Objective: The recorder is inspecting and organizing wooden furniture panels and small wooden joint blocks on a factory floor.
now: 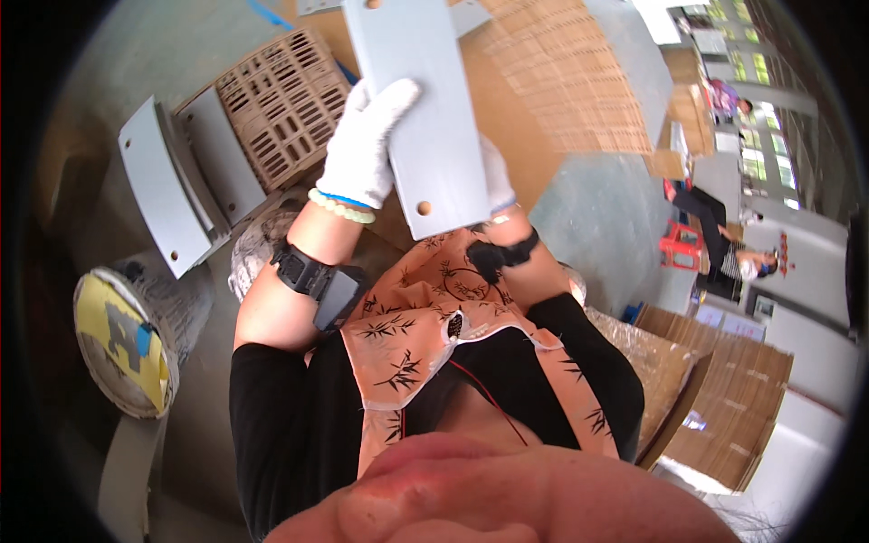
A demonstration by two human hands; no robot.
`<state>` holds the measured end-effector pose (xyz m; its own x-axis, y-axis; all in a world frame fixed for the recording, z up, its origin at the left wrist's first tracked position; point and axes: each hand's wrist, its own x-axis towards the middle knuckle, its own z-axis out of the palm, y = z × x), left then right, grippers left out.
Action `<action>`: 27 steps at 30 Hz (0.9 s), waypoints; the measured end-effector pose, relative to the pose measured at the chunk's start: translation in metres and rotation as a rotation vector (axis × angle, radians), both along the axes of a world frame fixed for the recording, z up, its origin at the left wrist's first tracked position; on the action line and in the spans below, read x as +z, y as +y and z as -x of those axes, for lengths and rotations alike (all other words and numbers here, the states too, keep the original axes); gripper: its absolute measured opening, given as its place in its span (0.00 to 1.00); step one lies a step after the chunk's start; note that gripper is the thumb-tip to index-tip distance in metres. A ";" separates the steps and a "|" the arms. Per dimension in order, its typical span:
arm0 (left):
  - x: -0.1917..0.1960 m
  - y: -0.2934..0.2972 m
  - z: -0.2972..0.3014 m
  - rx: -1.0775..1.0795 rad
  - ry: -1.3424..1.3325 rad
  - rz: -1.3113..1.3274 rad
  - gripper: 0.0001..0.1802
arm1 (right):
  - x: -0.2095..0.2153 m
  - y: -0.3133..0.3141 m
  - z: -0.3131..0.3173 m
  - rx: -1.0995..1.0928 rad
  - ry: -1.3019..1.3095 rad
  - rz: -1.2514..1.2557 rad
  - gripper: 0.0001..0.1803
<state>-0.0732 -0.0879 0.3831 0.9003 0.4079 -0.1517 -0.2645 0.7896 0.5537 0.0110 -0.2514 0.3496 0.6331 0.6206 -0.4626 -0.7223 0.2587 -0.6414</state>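
Observation:
A long flat grey panel (434, 136) with a round hole near its lower edge and another at its top is held up in front of me. My left hand (367, 140), in a white glove, grips its left edge, thumb laid across the face. At the panel's right edge my right hand (496, 176), also gloved, is against it from behind, and its fingers are hidden. To the left, several similar grey panels (161, 192) lean against a brown slotted plastic crate (282, 109).
Beyond the held panel lies a brown cardboard surface beside stacked cardboard (570, 68). More cardboard (724, 389) is piled at lower right. A round container with a yellow end (122, 342) stands at lower left. Farther right, a person (724, 244) sits near a red stool (679, 246).

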 end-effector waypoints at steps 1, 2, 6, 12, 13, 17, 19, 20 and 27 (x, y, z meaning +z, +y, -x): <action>-0.002 -0.003 -0.003 0.004 0.031 -0.006 0.26 | 0.003 -0.029 -0.004 0.017 -0.240 0.036 0.22; -0.007 -0.004 -0.004 0.020 0.070 -0.012 0.26 | 0.012 -0.042 0.007 -0.011 -0.335 0.077 0.21; -0.030 -0.012 -0.019 -0.013 0.130 0.101 0.30 | 0.043 -0.087 0.043 0.112 -0.588 0.298 0.18; -0.044 -0.044 -0.037 -0.105 0.130 0.101 0.30 | 0.014 -0.087 0.052 -0.082 -0.920 0.723 0.24; -0.047 -0.048 -0.037 -0.124 0.109 0.067 0.28 | 0.017 -0.090 0.057 -0.098 -0.789 0.641 0.24; -0.050 -0.052 -0.039 -0.155 0.139 0.038 0.29 | 0.016 -0.105 0.058 -0.175 -0.494 0.430 0.24; -0.050 -0.053 -0.045 -0.172 0.141 0.070 0.31 | 0.005 -0.117 0.055 -0.242 -0.378 0.281 0.22; -0.051 -0.052 -0.047 -0.177 0.137 0.061 0.32 | 0.001 -0.125 0.056 -0.269 -0.385 0.281 0.22; -0.069 -0.036 -0.056 -0.223 0.083 0.013 0.34 | 0.001 -0.144 0.066 -0.049 -0.297 0.256 0.08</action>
<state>-0.0175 -0.1240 0.3140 0.9524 0.1976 -0.2323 -0.0366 0.8304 0.5560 -0.0547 -0.3950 0.3506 0.7884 0.4749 -0.3909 -0.4866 0.0926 -0.8687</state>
